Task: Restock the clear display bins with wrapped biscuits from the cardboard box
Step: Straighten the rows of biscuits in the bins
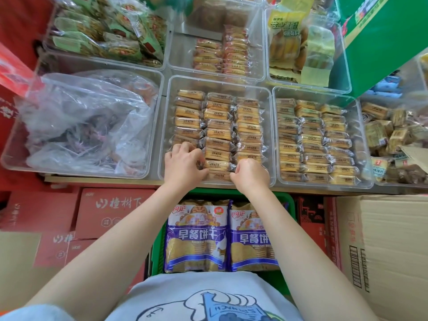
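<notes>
Your clear bin (pixel 165 126) holds three neat columns of wrapped biscuits (pixel 218 126); the cardboard box (pixel 391 239) sits to the bin's lower right.

Two purple biscuit bags (pixel 196 237) read "早餐饼干". Red cartons (pixel 113 209) show partial white characters "橙树下". Small wrapper print is illegible.

The scene is bright and evenly lit from above, with soft, faint shadows. White glare runs along the rims of the clear bins (pixel 273 89) and across the crumpled plastic bag (pixel 88 117). The centre is fairly sharp; print on the purple packets (pixel 196 237) reads clearly. The wide lens bends straight lines outward near the edges. The top edge and the cardboard box (pixel 389 239) at right look smeared with blur.
</notes>
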Available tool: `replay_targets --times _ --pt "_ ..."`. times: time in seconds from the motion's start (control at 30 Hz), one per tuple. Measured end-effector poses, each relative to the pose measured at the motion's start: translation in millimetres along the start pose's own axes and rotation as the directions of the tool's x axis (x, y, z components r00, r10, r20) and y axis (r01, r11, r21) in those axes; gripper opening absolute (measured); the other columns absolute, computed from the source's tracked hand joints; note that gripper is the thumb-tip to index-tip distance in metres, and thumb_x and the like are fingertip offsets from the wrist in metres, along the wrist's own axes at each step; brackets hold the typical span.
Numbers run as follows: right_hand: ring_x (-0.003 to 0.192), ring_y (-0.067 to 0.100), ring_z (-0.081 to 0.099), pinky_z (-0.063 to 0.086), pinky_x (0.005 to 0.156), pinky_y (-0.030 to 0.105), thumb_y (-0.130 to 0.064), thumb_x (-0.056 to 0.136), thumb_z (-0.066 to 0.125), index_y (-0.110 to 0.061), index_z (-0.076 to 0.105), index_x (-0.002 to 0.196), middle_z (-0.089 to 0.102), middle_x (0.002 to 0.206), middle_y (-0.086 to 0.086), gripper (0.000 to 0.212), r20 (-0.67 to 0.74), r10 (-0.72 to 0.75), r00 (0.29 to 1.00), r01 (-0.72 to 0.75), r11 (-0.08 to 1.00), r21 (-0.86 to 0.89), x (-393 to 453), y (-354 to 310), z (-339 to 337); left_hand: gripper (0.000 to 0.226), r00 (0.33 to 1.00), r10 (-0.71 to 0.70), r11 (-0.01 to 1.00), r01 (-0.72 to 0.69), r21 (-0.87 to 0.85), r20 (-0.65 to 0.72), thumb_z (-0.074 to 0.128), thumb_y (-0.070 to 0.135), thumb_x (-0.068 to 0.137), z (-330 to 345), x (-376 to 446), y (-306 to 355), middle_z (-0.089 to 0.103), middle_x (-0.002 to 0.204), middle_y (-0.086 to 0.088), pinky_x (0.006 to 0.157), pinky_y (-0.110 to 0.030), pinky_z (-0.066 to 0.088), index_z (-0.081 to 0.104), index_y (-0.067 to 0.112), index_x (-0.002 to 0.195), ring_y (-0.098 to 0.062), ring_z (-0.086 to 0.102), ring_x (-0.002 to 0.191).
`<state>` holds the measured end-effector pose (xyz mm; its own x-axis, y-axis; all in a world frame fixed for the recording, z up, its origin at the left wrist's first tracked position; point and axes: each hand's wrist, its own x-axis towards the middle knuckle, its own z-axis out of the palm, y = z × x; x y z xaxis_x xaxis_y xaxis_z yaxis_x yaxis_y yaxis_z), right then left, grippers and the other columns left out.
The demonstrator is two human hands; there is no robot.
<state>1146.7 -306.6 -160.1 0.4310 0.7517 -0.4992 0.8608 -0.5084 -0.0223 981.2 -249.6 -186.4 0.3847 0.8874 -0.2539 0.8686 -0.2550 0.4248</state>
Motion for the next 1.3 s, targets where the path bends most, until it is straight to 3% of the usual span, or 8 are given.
replay_targets --times 0.2,0.33,0.43,0.67,0.83,1.13,1.3 --pt "0.081 0.02 0.063 0.053 0.082 0.036 -0.045 0.095 0.063 -0.016 0.064 0.097 0.066 0.087 -0.002 0.029 -0.022 -0.007 1.0 0.007 1.0 -0.005 -1.6 0.4 -3.0 0.022 1.0 -0.027 0.999 0.027 0.02 0.011 0.07 0.04 0.086 0.3 0.6 4.3 0.05 0.131 0.001 0.104 -0.043 0.029 0.065 0.03 0.105 -0.025 0.038 0.128" --pt "0.076 0.019 0.056 0.049 0.068 0.035 -0.039 0.096 0.063 -0.017 0.053 0.099 0.056 0.089 -0.004 0.025 -0.172 -0.077 0.982 0.118 0.962 0.244 -3.9 3.5 -4.0 0.031 1.0 -0.01 0.999 0.01 -0.033 0.003 0.067 0.041 0.087 1.9 0.2 -2.2 0.052 0.13 0.0 0.104 -0.044 0.03 0.065 0.031 0.116 -0.024 0.039 0.126" --pt "0.086 0.019 0.057 0.046 0.066 0.032 -0.042 0.098 0.059 -0.021 0.057 0.109 0.055 0.102 -0.004 0.024 -0.109 -0.112 0.988 0.136 0.96 0.245 -0.2 0.4 -4.6 0.036 0.999 -0.006 1.0 0.007 -0.028 0.032 0.07 0.051 0.084 0.6 0.8 -3.8 0.05 0.131 0.002 0.106 -0.044 0.028 0.065 0.034 0.116 -0.023 0.037 0.129" --pt "0.085 0.02 0.057 0.052 0.072 0.037 -0.028 0.099 0.061 -0.018 0.06 0.091 0.057 0.103 -0.001 0.013 -0.098 -0.054 0.994 0.087 0.925 0.369 7.4 -2.9 4.8 0.036 0.998 -0.02 0.999 0.021 -0.027 0.054 0.073 0.05 0.082 -1.0 1.8 -2.2 0.048 0.132 0.003 0.107 -0.042 0.026 0.063 0.037 0.114 -0.022 0.034 0.13" --pt "0.087 0.02 0.056 0.046 0.067 0.034 -0.026 0.101 0.057 -0.022 0.056 0.091 0.055 0.104 -0.001 0.011 -0.103 -0.063 0.993 0.094 0.94 0.327 8.6 2.3 3.6 0.038 0.998 -0.015 0.999 0.017 -0.04 0.063 0.072 0.047 0.083 0.5 3.2 -4.4 0.048 0.134 0.002 0.107 -0.043 0.026 0.061 0.036 0.119 -0.023 0.034 0.131" --pt "0.087 0.018 0.053 0.04 0.066 0.03 -0.03 0.099 0.061 -0.02 0.064 0.096 0.057 0.103 -0.001 0.011 -0.11 -0.076 0.991 0.105 0.952 0.286 12.8 2.4 2.1 0.026 0.999 0.008 1.0 -0.007 -0.03 0.035 0.07 0.042 0.086 0.2 1.0 -3.3 0.05 0.129 0.001 0.104 -0.044 0.028 0.065 0.038 0.111 -0.024 0.036 0.128" --pt "0.086 0.016 0.053 0.035 0.057 0.026 -0.033 0.097 0.065 -0.021 0.063 0.091 0.056 0.1 -0.004 0.014 -0.117 -0.105 0.988 0.136 0.944 0.3 12.9 2.2 -1.4 0.024 1.0 -0.006 1.0 0.006 -0.014 0.027 0.067 0.047 0.086 0.7 0.8 -1.3 0.052 0.125 0.003 0.102 -0.044 0.03 0.068 0.035 0.108 -0.023 0.038 0.125"
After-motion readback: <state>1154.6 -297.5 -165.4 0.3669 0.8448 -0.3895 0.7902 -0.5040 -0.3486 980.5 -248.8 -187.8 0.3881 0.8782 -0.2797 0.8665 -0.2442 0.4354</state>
